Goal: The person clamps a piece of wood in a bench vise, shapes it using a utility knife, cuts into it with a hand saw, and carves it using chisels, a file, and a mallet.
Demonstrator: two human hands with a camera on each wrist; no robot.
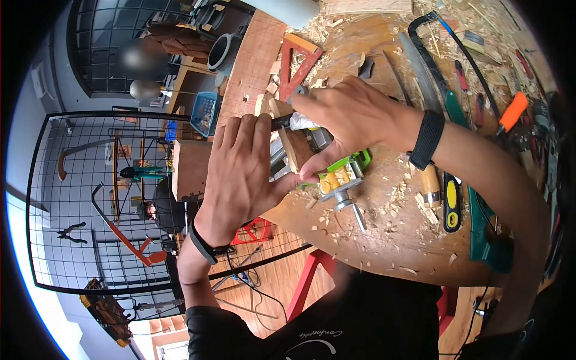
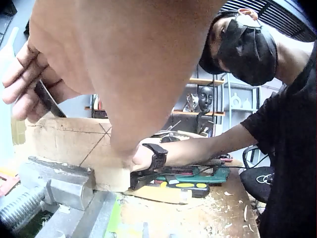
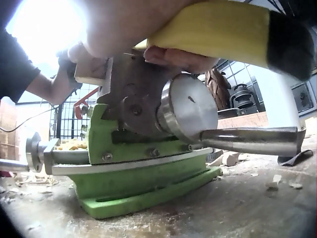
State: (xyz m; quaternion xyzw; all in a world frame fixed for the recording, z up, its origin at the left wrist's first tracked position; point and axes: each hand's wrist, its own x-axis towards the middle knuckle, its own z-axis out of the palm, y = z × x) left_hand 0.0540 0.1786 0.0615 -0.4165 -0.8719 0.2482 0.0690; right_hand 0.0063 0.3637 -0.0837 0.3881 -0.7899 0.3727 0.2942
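Note:
A pencil-marked wooden block [image 2: 69, 141] is clamped upright in a green and grey vise [image 3: 143, 178]. My right hand [image 1: 354, 114] grips a tool with a yellow handle [image 3: 213, 29] that ends in black, just above the block. On the far side my left hand [image 1: 237, 168] curls its fingers round the tool's dark, narrow bar [image 2: 48, 101]. Both thumbs come down close together at the block's near edge. My hands hide most of the tool, so I cannot tell its exact kind.
Wood shavings lie around the vise. On the bench to the right are a hacksaw [image 1: 459, 42], an orange-handled tool [image 1: 513, 112] and a yellow-and-black handle [image 1: 452, 204]. A red triangular square [image 1: 287, 66] lies beyond the hands. The vise's crank handle [image 1: 359, 217] sticks out towards me.

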